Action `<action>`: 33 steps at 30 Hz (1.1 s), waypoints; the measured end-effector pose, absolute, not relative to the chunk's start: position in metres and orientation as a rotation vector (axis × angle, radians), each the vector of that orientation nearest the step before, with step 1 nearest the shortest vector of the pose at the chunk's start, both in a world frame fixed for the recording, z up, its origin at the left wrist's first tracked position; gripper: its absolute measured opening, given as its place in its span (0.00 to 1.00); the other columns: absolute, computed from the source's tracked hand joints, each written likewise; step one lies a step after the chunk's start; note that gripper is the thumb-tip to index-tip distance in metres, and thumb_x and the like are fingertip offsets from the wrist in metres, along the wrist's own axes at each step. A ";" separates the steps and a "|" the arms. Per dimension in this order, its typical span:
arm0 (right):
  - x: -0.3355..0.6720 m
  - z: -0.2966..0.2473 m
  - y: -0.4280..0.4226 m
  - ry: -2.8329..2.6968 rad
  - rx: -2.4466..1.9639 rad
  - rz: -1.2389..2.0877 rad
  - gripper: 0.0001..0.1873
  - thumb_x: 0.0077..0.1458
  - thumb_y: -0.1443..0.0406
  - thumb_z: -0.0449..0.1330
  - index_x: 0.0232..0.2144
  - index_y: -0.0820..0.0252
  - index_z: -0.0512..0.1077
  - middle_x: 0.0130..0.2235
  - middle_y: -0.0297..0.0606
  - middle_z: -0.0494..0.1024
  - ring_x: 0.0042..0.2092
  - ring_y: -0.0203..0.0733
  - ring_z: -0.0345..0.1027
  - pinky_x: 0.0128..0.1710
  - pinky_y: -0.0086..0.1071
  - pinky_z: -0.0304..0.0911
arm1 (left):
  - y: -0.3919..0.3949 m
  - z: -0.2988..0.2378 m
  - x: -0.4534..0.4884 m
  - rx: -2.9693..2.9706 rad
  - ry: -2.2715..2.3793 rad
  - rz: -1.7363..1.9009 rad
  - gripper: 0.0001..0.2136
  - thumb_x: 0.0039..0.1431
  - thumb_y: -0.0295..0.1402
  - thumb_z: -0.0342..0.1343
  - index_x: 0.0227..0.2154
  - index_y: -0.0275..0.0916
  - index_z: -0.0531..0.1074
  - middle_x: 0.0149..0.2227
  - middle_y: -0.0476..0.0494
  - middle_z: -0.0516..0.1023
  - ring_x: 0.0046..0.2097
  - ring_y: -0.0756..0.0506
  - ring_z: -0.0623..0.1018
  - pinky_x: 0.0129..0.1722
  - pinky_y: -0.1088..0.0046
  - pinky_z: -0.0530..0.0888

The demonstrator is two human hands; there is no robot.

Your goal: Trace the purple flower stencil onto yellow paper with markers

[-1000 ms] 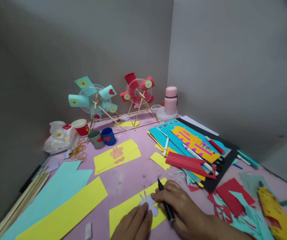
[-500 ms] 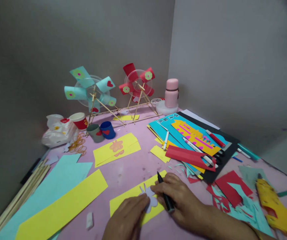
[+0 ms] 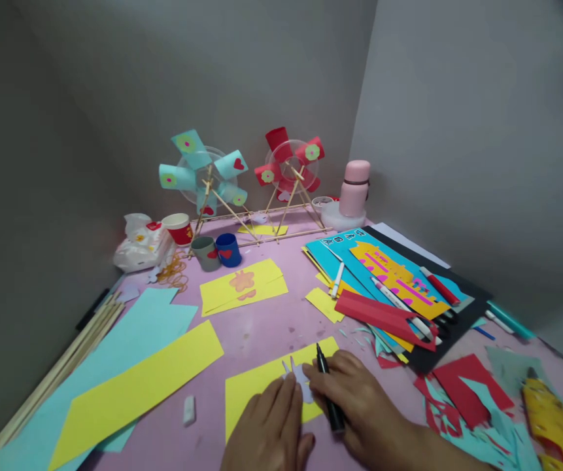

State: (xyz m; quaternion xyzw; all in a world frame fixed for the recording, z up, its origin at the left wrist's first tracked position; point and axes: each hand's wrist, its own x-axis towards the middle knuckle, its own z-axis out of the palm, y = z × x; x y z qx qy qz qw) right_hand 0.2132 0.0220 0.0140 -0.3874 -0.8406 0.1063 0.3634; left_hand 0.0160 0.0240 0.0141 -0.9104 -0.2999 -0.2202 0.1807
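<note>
My left hand (image 3: 269, 425) lies with its fingers stretched out over a lilac butterfly-shaped paper cutout (image 3: 305, 390), pressing it on a sheet of yellow paper (image 3: 242, 392). Part of the cutout is hidden beneath the fingers; its two thin antennae and one wing show. In my right hand (image 3: 354, 399) is a black marker (image 3: 327, 389), its dark tip pointing up and away from me. That hand's fingertips are at the cutout's right edge. A white eraser (image 3: 189, 411) lies to the left of my hands.
Two paper-and-stick wheels, one light blue (image 3: 207, 173) and one red (image 3: 291, 163), stand at the back beside a pink bottle (image 3: 354, 190). Right lie craft sheets (image 3: 340, 245), paper scraps (image 3: 472, 386) and a yellow glue gun (image 3: 550, 418). Long sticks (image 3: 50, 386) line the left edge.
The view has shifted, so the table's things appear further right. My left hand has slid up over more of the butterfly cutout. The marker stays in my right hand.
</note>
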 end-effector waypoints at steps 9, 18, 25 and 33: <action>0.212 0.016 0.020 -2.164 -0.960 0.246 0.31 0.42 0.79 0.50 0.50 0.62 0.64 0.34 0.45 0.78 0.39 0.50 0.69 0.40 0.41 0.63 | 0.018 0.007 0.006 -2.432 -0.798 -0.557 0.17 0.69 0.34 0.39 0.47 0.33 0.71 0.47 0.42 0.78 0.47 0.46 0.77 0.41 0.72 0.73; 0.213 0.015 0.020 -2.138 -0.951 0.316 0.33 0.41 0.79 0.50 0.52 0.61 0.64 0.35 0.44 0.78 0.39 0.49 0.68 0.39 0.40 0.64 | 0.021 0.005 0.004 -2.456 -0.796 -0.557 0.17 0.68 0.36 0.41 0.48 0.33 0.71 0.48 0.43 0.78 0.47 0.45 0.77 0.40 0.71 0.74; 0.216 0.012 0.019 -1.856 -1.076 0.533 0.19 0.57 0.73 0.53 0.50 0.56 0.65 0.43 0.43 0.79 0.43 0.45 0.72 0.43 0.36 0.68 | 0.022 0.007 0.002 -2.444 -0.799 -0.546 0.18 0.69 0.38 0.39 0.48 0.35 0.71 0.48 0.45 0.78 0.46 0.46 0.78 0.39 0.72 0.75; 0.217 0.019 0.021 -1.354 -1.204 0.654 0.04 0.62 0.67 0.53 0.40 0.55 0.65 0.42 0.42 0.78 0.44 0.41 0.74 0.41 0.31 0.70 | 0.024 -0.003 -0.006 -2.505 -0.784 -0.531 0.18 0.67 0.38 0.43 0.51 0.35 0.69 0.53 0.43 0.75 0.50 0.45 0.76 0.42 0.72 0.74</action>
